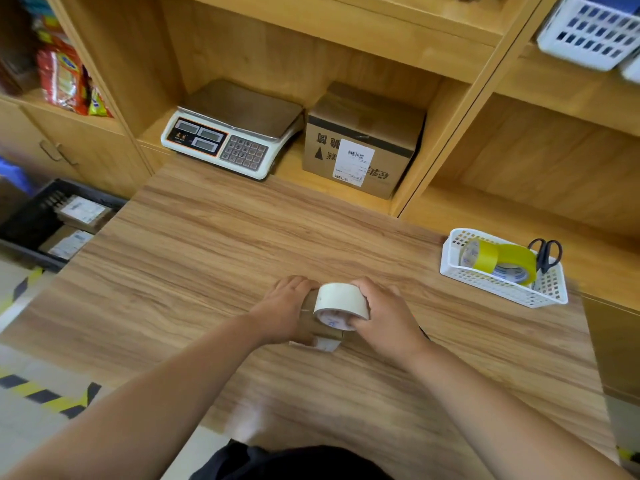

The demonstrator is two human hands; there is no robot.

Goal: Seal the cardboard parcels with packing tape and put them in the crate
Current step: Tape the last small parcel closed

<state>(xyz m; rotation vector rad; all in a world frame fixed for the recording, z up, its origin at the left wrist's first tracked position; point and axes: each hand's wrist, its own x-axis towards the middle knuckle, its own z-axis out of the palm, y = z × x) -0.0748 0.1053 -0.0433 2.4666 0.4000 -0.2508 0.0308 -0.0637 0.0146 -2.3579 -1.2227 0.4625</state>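
Right hand (386,315) grip curled round the white tape roll (341,299), fingertip hooked in its core. Left hand (285,306) grip clasps the small cardboard parcel (325,330) under the roll, mid-counter (207,254). Black crate (24,233) on the floor, left of the counter; two labelled parcels (83,213) inside. White basket (498,289) at right holds yellow tape rolls (512,258) and scissors (547,252).

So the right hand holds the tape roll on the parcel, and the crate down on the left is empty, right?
No. In the head view the crate holds at least two labelled parcels; the right hand does hold the tape roll on the parcel.
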